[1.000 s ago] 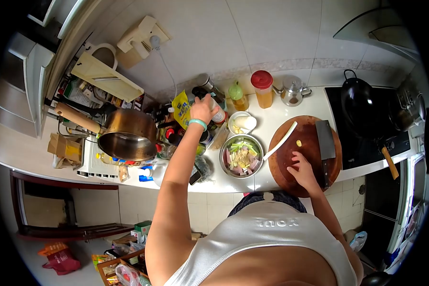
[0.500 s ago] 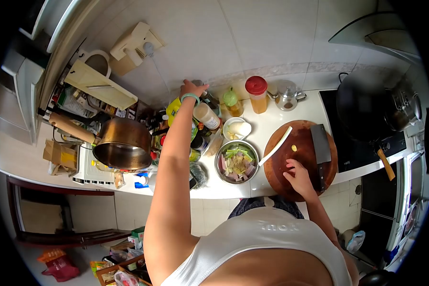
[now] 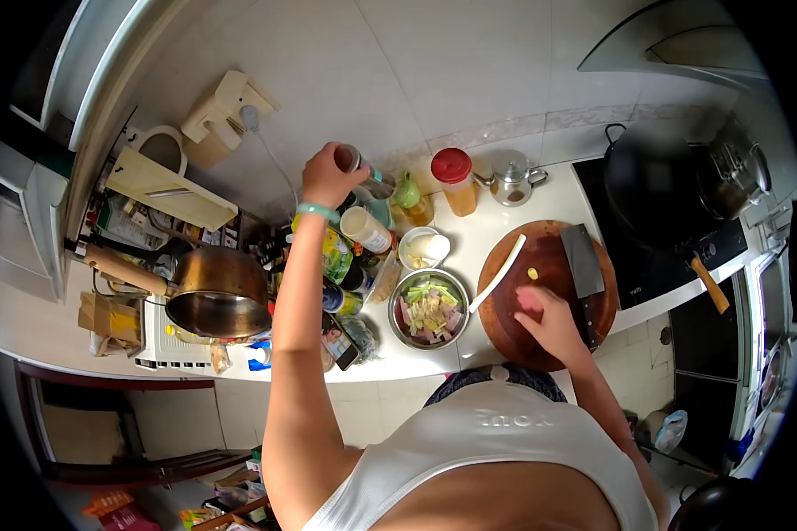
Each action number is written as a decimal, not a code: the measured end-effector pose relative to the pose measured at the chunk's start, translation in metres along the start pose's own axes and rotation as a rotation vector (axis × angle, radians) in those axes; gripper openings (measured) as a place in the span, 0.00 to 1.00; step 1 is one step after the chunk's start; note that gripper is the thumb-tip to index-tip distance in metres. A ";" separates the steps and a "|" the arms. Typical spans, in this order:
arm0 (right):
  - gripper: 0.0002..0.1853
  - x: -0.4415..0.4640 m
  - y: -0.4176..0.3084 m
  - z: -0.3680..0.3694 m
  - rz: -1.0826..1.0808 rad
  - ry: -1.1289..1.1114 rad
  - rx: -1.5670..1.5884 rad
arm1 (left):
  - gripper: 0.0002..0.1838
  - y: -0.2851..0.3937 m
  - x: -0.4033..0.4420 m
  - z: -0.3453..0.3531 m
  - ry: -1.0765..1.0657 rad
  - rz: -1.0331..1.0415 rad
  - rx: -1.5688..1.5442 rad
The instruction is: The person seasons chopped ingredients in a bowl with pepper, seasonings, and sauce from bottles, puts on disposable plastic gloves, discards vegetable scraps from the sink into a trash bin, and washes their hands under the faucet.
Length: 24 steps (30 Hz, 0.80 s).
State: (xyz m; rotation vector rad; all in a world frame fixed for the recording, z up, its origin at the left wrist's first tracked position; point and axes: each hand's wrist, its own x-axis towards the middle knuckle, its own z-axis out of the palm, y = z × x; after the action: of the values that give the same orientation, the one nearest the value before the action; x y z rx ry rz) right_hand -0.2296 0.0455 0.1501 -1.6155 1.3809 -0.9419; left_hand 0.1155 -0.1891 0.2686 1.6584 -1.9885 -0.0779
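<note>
My left hand (image 3: 326,177), with a pale green bangle at its wrist, is closed around a clear spice jar (image 3: 378,183). The jar is tilted over the crowd of bottles, its round end towards me; its contents are unclear. Over the round wooden chopping board (image 3: 498,341) hovers my right hand (image 3: 553,323), thumb and fingers apart, with pinkish fingertips and no object visible in it. A cleaver (image 3: 581,258), a white stalk (image 3: 498,274) and a small yellow slice (image 3: 532,273) lie on the board. Left of it stands a steel bowl (image 3: 393,323) of chopped green and pink pieces.
Behind the bowl are a small white bowl (image 3: 406,257), a green-topped oil bottle (image 3: 409,202), a red-lidded jug (image 3: 452,181) and a glass teapot (image 3: 510,181). A saucepan (image 3: 217,292) stands left, a phone (image 3: 339,343) near the edge, a wok (image 3: 651,190) on the right hob.
My left hand has taken hold of the spice jar and lifted it from among the bottles. My right hand has shifted slightly over the board. The whole view has moved a little.
</note>
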 end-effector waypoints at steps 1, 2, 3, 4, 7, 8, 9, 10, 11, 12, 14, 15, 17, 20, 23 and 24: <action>0.23 0.012 -0.017 0.001 -0.067 0.020 -0.025 | 0.28 0.019 -0.012 -0.014 -0.005 0.007 0.001; 0.28 0.024 -0.037 0.000 -0.190 0.076 -0.115 | 0.26 0.040 -0.024 -0.026 -0.019 0.074 -0.131; 0.33 0.035 -0.057 0.000 -0.307 0.132 -0.207 | 0.25 0.057 -0.037 -0.034 -0.037 0.139 -0.266; 0.40 0.045 -0.072 0.001 -0.325 0.112 -0.188 | 0.25 0.070 -0.050 -0.039 -0.053 0.146 -0.269; 0.52 0.068 -0.105 0.010 -0.470 0.116 -0.234 | 0.25 0.096 -0.089 -0.036 -0.290 0.144 -0.589; 0.53 0.071 -0.106 0.015 -0.496 0.120 -0.231 | 0.27 0.101 -0.101 -0.032 -0.338 0.146 -0.672; 0.52 0.069 -0.105 0.020 -0.427 0.053 -0.229 | 0.28 0.107 -0.113 -0.027 -0.355 0.166 -0.723; 0.51 0.067 -0.103 0.022 -0.360 -0.014 -0.225 | 0.27 0.112 -0.124 -0.020 -0.327 0.163 -0.773; 0.44 0.063 -0.103 0.022 -0.263 -0.106 -0.173 | 0.28 0.119 -0.133 -0.020 -0.341 0.144 -0.750; 0.44 0.060 -0.095 0.026 -0.254 -0.107 -0.175 | 0.28 0.126 -0.140 -0.022 -0.353 0.122 -0.729; 0.35 0.053 -0.072 0.040 -0.185 -0.096 -0.151 | 0.25 0.129 -0.144 -0.019 -0.420 0.204 -0.584; 0.30 0.049 -0.072 0.039 -0.179 -0.104 -0.186 | 0.25 0.128 -0.145 -0.014 -0.381 0.312 -0.611; 0.29 0.041 -0.069 0.040 -0.158 -0.135 -0.213 | 0.23 0.131 -0.145 -0.013 -0.409 0.402 -0.640; 0.27 0.032 -0.071 0.041 -0.151 -0.155 -0.255 | 0.28 0.127 -0.149 0.005 -0.532 0.269 -0.886; 0.26 0.028 -0.068 0.040 -0.178 -0.135 -0.287 | 0.39 0.129 -0.162 0.019 -0.496 0.230 -0.891; 0.26 0.026 -0.068 0.039 -0.159 -0.152 -0.308 | 0.41 0.132 -0.164 0.020 -0.463 0.221 -0.897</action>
State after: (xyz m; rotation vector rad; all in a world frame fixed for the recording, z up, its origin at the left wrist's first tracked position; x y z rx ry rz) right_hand -0.1639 0.0302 0.1975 -2.0081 1.3558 -0.7014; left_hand 0.0039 -0.0113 0.2408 0.8698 -1.9651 -1.1693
